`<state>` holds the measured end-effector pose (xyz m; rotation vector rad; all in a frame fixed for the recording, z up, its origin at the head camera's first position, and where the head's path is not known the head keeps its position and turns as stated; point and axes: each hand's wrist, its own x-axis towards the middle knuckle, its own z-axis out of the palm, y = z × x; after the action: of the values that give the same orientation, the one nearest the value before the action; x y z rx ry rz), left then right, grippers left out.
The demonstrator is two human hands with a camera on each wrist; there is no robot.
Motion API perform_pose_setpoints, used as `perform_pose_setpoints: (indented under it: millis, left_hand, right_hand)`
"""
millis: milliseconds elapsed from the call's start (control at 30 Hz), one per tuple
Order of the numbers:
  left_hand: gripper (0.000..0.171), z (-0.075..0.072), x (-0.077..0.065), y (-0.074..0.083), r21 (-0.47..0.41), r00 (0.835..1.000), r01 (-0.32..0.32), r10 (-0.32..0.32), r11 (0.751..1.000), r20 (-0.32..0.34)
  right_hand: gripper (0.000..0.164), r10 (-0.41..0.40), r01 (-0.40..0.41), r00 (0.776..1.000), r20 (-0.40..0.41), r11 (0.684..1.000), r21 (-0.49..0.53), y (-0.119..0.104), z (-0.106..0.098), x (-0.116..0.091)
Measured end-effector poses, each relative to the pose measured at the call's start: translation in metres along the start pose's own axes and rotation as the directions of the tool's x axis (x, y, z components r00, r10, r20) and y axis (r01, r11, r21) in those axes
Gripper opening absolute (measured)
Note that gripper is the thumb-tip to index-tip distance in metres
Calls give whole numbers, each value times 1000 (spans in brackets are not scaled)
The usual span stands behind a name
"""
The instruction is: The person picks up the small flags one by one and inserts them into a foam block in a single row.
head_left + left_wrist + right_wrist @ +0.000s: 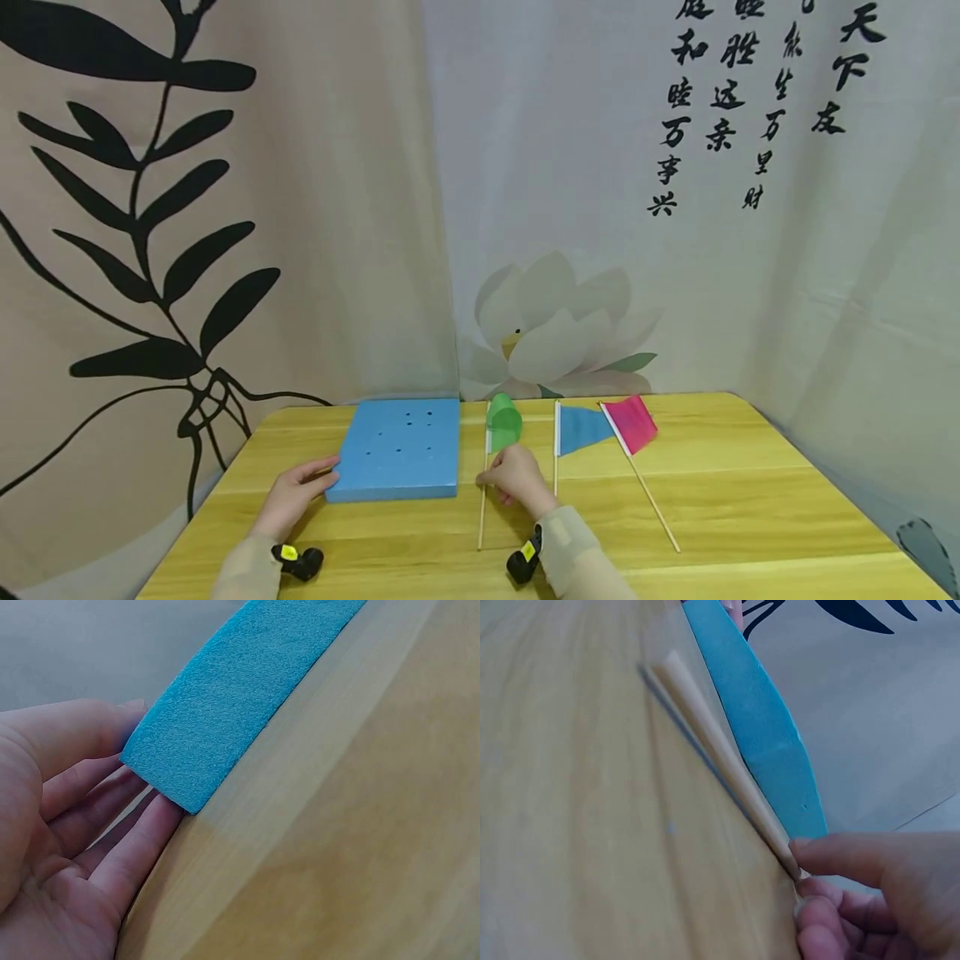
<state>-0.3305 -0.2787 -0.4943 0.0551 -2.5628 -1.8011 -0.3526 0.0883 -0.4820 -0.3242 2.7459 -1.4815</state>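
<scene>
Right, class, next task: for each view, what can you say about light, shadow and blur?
Head view: bright, fairly sharp, soft shadows on the table; left wrist view: dimmer, the blue board's texture clear; right wrist view: the stick's far end smeared, a dark line alongside, probably its shadow.

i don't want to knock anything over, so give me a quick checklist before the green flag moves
1. Green flag held: ok, the right hand pinches its stick.
2. Left hand at the blue board: ok, it touches the left edge.
3. Holes free: ok, nothing stands in those visible.
4. Blue flag clear of the right arm: not ok, the lower part of its stick is hidden behind the right hand and wrist in the head view.
5. Pink flag clear of the right hand: ok, it lies apart from it.
6. Stick fits the holes: cannot tell, they show too small.
</scene>
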Motion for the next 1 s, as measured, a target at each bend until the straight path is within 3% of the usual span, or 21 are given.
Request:
perform_pose_setpoints:
  millis: [267, 533, 733, 867, 1000]
  left_hand:
    - [58, 0, 0, -1, -1, 1000, 5, -5, 1000, 9]
    - [62, -7, -2, 0, -3, 992, -4, 4, 1000, 124]
    - [65, -8, 0, -2, -4, 991, 17, -17, 1000, 131]
    - [64, -8, -2, 0, -11, 991, 2, 0, 1000, 133]
    - [63, -9, -4, 2, -14, 990, -16, 18, 1000, 138]
  right_hand:
    - [50, 23, -23, 1000, -12, 999, -36, -3, -4, -2]
    - [51, 18, -19, 1000, -16, 999, -46, -3, -4, -5]
    - [45, 30, -30, 999, -13, 998, -50, -2, -6, -6]
    - [38, 53, -53, 999, 4, 999, -2, -1, -10, -5]
    - [24, 88, -94, 995, 50, 986, 134, 2, -14, -5]
